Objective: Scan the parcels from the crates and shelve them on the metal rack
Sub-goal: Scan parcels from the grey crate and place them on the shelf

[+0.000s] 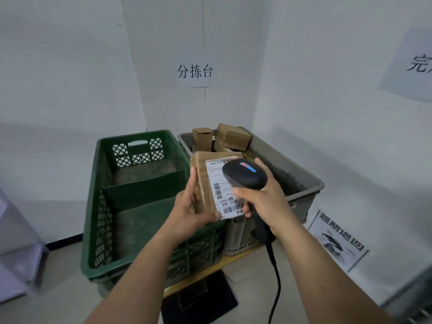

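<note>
Head view, parcel (205,183): light, stiff corrugated card; hold by side edges.
Left hand (191,211): clamps parcel.
Right hand (261,199): wraps scanner (244,174).

We see a low wooden surface (236,257) carrying a green crate (131,202) left of the fingers (238,191) and a grey crate (301,197) behind them, side by side, touching.

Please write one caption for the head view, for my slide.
Left hand holds a labelled parcel; right hand aims a scanner.
</note>
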Tool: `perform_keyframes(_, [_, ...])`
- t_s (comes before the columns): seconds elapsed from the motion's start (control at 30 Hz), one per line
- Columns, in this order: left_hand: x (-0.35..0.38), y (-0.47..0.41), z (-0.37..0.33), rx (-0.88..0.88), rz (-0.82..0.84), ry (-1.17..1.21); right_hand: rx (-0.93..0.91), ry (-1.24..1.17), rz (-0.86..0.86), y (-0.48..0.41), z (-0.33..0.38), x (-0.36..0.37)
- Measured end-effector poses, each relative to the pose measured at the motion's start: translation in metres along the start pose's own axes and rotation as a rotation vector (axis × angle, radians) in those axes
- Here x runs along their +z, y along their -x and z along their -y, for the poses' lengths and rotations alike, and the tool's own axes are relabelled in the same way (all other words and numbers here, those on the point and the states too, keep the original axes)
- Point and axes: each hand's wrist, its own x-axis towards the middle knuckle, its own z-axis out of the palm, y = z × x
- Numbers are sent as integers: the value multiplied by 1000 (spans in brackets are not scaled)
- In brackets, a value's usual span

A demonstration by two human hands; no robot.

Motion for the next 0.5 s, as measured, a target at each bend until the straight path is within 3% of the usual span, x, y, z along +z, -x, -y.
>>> perform_keyframes(0.17, [-10,-3,-9,49,-81,27,-42,8,25,46,12,-5])
perform_keyframes(0.5, [-9,-4,-45,165,-49,4,-19,-58,31,114,-4,-27])
